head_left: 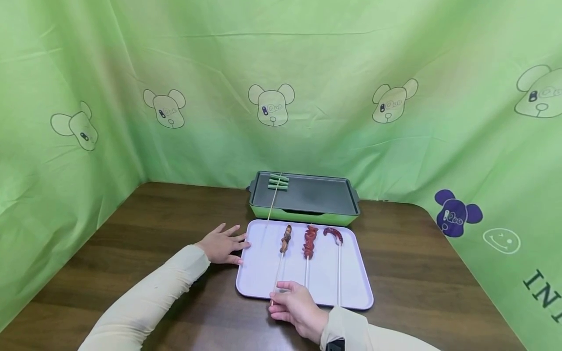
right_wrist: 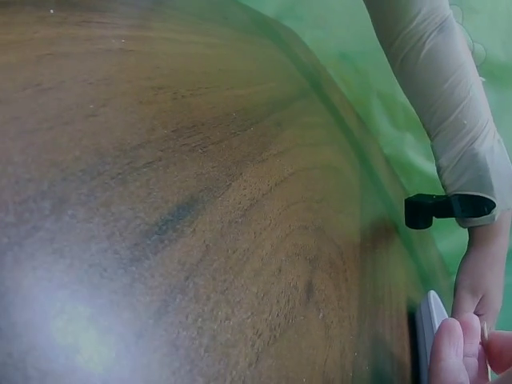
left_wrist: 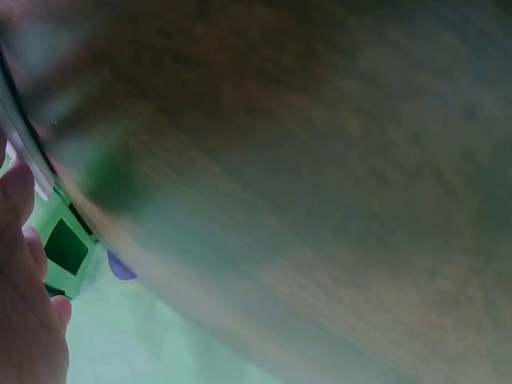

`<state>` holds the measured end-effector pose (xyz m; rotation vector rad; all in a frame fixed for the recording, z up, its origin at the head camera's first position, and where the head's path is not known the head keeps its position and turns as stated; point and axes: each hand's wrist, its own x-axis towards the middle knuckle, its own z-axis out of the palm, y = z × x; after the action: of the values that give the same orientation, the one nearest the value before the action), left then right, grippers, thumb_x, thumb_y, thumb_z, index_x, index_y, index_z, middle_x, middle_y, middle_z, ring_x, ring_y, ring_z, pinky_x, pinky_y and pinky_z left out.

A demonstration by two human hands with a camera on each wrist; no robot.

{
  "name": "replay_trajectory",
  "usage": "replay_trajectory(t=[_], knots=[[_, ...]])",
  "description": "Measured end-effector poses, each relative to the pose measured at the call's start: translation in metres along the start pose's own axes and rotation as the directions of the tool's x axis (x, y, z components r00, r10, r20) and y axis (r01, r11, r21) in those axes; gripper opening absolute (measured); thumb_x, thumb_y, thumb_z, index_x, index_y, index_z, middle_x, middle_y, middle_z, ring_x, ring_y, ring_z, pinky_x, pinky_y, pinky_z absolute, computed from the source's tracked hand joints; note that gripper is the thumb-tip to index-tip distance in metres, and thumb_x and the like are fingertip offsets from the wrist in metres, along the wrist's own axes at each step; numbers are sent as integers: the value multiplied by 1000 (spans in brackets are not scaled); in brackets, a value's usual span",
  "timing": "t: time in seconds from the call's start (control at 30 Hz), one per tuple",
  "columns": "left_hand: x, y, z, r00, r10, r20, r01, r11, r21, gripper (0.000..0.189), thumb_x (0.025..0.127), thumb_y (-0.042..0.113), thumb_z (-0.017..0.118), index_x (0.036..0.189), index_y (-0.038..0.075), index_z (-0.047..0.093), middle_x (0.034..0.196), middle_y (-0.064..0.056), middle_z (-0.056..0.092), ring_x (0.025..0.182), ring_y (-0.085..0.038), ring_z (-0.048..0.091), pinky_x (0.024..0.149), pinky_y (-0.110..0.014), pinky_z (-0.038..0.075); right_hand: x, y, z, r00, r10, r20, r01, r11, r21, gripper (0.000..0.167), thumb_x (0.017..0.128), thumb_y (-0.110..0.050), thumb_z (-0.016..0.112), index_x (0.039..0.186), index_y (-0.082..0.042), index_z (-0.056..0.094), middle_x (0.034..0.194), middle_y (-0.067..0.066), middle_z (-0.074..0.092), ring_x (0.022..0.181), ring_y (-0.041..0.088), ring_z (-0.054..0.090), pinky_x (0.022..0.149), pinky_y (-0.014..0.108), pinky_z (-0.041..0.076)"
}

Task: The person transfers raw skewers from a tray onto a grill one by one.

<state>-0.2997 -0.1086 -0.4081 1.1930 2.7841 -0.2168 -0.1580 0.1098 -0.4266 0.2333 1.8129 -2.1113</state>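
My right hand (head_left: 298, 312) pinches the lower end of a skewer (head_left: 279, 268) with browned meat pieces (head_left: 286, 239) at its far end, over the front edge of a white tray (head_left: 259, 273). Fingers spread, my left hand (head_left: 223, 245) lies at the tray's left edge. Two more skewers lie on the tray: one with red meat (head_left: 310, 242), one with a curled dark red tentacle-like piece (head_left: 333, 235). A skewer of green vegetable sticks (head_left: 278, 182) rests on the grill plate (head_left: 320, 192), its stick reaching back over the tray. In the left wrist view, the left fingers (left_wrist: 20, 192) show beside the tray rim.
The green-bodied grill (head_left: 303, 217) stands directly behind the tray, near the back of the brown wooden table (head_left: 175, 214). A green curtain (head_left: 219, 122) with printed bear heads hangs behind and at both sides.
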Motion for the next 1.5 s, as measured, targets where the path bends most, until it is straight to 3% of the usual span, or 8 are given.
replay_trajectory(t=[0.33, 0.7, 0.97, 1.23, 1.5], knots=[[3, -2, 1, 999, -18, 30, 17, 1000, 14, 57, 93, 53, 50, 141, 21, 51, 148, -1, 43, 141, -31, 26, 110, -57, 20, -3, -3, -4, 1000, -4, 31, 5, 1000, -14, 39, 93, -2, 55, 123, 17, 38, 71, 3, 60, 55, 8, 60, 56, 23, 53], [2, -3, 3, 1000, 4, 4, -4, 999, -32, 58, 94, 52, 50, 140, 18, 52, 147, -4, 44, 140, -34, 28, 108, -58, 22, 1, -15, -11, 999, -6, 51, 8, 999, -41, 30, 93, -2, 55, 117, 13, 44, 69, 2, 58, 52, 4, 59, 52, 20, 52], [4, -12, 7, 999, 45, -13, -46, 995, -89, 64, 93, 61, 43, 141, 19, 51, 147, -5, 44, 140, -34, 27, 108, -59, 19, 22, -39, -14, 995, 4, 98, 8, 992, -125, 27, 93, -4, 58, 115, 9, 51, 67, 2, 61, 52, 4, 60, 52, 20, 52], [3, -1, 0, 999, -20, 40, 21, 999, -37, 58, 93, 52, 51, 141, 19, 51, 148, -4, 43, 140, -33, 28, 109, -58, 20, 47, -57, -19, 994, 25, 102, 1, 971, -239, 26, 94, -15, 60, 110, 4, 56, 73, 5, 62, 51, 6, 58, 53, 25, 53], [3, -3, 2, 999, -24, 41, 26, 999, -42, 58, 93, 52, 52, 141, 19, 51, 148, -4, 43, 140, -34, 28, 109, -58, 19, 69, -85, -21, 995, 64, 76, -35, 943, -330, 38, 95, -30, 60, 111, 4, 53, 76, 6, 60, 53, 9, 54, 50, 25, 52]])
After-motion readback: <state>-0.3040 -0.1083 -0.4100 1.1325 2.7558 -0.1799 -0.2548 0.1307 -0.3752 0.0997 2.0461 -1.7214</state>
